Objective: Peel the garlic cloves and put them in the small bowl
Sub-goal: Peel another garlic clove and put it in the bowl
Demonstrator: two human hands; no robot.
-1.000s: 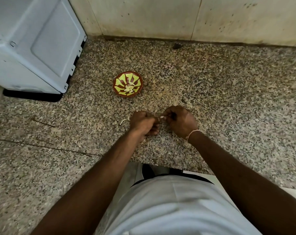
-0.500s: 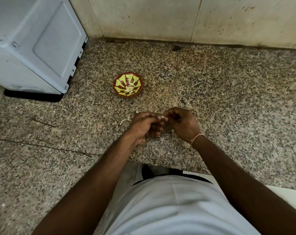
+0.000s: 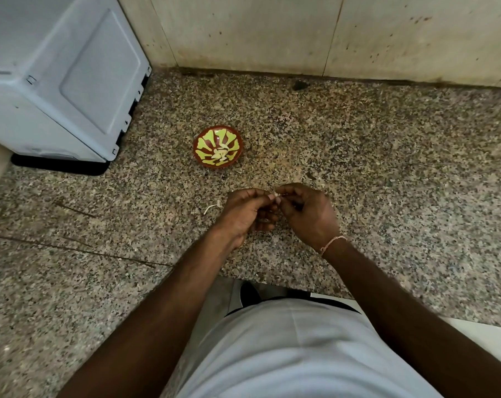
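Both forearms stretched forward over the counter (image 3: 387, 196); left hand (image 3: 245, 209) and right hand (image 3: 308, 211) curled, fingertips together pinching one small garlic clove (image 3: 277, 195)

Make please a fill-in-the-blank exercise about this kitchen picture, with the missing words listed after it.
1. Both hands, the left hand and the right hand, pinch one small garlic ____ between them.
2. The small bowl has a red rim and a ____ pattern inside.
3. The peeled cloves lie ____ the bowl.
4. A scrap of peel lies on the counter, to the ____ of the hands.

Missing words: clove; yellow; inside; left
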